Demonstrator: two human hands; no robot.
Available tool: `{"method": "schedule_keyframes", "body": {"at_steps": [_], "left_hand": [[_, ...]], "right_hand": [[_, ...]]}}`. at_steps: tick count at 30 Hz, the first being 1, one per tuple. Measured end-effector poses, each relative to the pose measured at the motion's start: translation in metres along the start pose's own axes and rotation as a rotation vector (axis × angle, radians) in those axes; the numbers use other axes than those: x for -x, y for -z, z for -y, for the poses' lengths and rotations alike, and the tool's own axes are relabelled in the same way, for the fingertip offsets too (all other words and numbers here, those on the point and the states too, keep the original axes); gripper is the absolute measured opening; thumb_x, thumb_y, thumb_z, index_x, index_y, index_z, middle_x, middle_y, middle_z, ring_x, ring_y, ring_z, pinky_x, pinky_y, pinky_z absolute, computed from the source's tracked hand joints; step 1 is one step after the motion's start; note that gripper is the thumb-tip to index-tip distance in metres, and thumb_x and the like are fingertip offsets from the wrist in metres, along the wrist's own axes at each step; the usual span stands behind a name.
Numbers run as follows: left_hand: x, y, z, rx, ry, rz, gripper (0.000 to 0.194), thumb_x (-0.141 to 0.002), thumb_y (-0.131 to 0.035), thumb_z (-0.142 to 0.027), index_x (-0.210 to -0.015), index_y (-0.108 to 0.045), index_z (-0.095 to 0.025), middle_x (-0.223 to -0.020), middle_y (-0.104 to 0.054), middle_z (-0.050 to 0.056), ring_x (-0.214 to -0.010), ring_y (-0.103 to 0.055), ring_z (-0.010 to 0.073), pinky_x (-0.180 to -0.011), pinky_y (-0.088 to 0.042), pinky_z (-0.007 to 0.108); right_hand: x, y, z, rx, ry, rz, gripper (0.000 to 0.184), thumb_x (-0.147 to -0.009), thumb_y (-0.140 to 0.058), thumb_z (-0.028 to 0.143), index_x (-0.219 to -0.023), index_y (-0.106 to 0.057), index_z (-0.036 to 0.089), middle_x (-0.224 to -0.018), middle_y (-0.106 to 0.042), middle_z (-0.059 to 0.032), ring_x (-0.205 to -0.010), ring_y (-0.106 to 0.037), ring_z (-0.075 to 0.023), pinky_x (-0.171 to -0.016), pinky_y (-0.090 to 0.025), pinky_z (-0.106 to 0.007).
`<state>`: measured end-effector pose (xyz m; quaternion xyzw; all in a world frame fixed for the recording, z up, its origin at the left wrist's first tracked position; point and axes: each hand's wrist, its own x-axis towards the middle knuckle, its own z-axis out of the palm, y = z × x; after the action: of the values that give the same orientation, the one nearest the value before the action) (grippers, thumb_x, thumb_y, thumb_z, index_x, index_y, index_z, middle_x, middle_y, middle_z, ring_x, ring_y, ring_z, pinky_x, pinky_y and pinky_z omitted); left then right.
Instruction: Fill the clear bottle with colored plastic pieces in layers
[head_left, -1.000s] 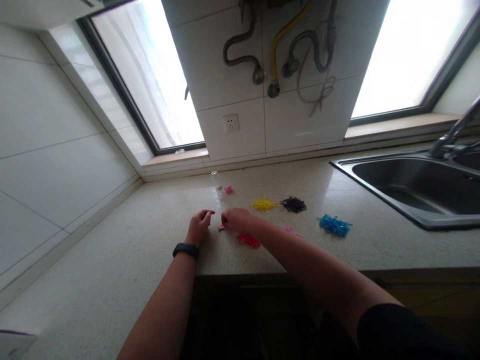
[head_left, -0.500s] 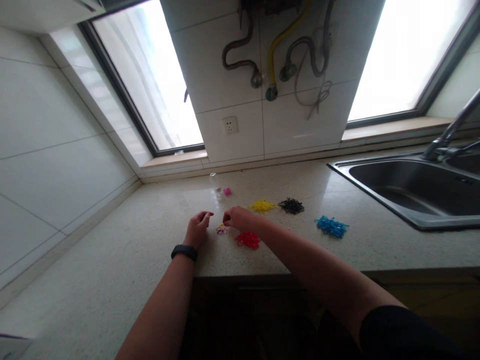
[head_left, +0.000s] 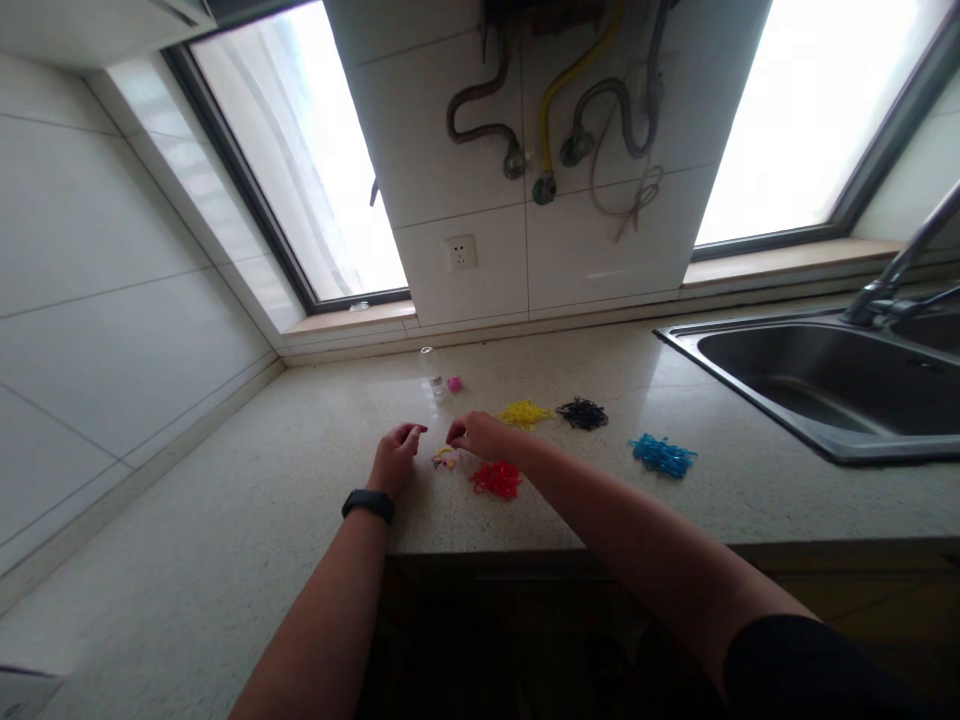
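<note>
Both my hands rest on a speckled countertop (head_left: 247,520). My left hand (head_left: 395,456), a dark band at its wrist, has its fingers curled in a pinch; what it holds is too small to see. My right hand (head_left: 480,436) is pinched just right of it. Between them lies a small mixed pile of pink and yellow elastic bands (head_left: 444,459). A red pile (head_left: 496,480) sits under my right wrist. Farther off are a yellow pile (head_left: 526,412), a black pile (head_left: 582,412) and a blue pile (head_left: 662,455).
A small clear bottle (head_left: 429,366) and a pink cap (head_left: 454,383) stand behind the hands. A steel sink (head_left: 817,375) with a tap (head_left: 896,270) is at the right. Tiled walls, windows, a socket (head_left: 461,251) and hoses lie beyond.
My right hand has lifted slightly off the mixed pile, which now shows between the hands. The pink strands by my right forearm are hidden. The left hand has barely moved.
</note>
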<state>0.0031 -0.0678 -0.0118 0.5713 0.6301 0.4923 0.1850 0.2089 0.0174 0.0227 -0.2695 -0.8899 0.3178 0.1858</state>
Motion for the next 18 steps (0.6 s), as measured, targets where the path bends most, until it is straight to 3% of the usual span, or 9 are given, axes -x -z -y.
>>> {"method": "schedule_keyframes", "body": {"at_steps": [18], "left_hand": [[0.0004, 0.0002, -0.0023, -0.003, -0.001, 0.003, 0.043, -0.086, -0.053, -0.049, -0.098, -0.073, -0.013, -0.059, -0.051, -0.001, -0.056, -0.049, 0.014, -0.056, -0.037, 0.025]], "right_hand": [[-0.0026, -0.0007, -0.0065, -0.255, -0.042, -0.059, 0.019, -0.082, -0.063, 0.021, -0.094, -0.074, 0.011, -0.079, -0.073, -0.0053, -0.059, -0.057, -0.009, -0.056, -0.041, -0.02]]}}
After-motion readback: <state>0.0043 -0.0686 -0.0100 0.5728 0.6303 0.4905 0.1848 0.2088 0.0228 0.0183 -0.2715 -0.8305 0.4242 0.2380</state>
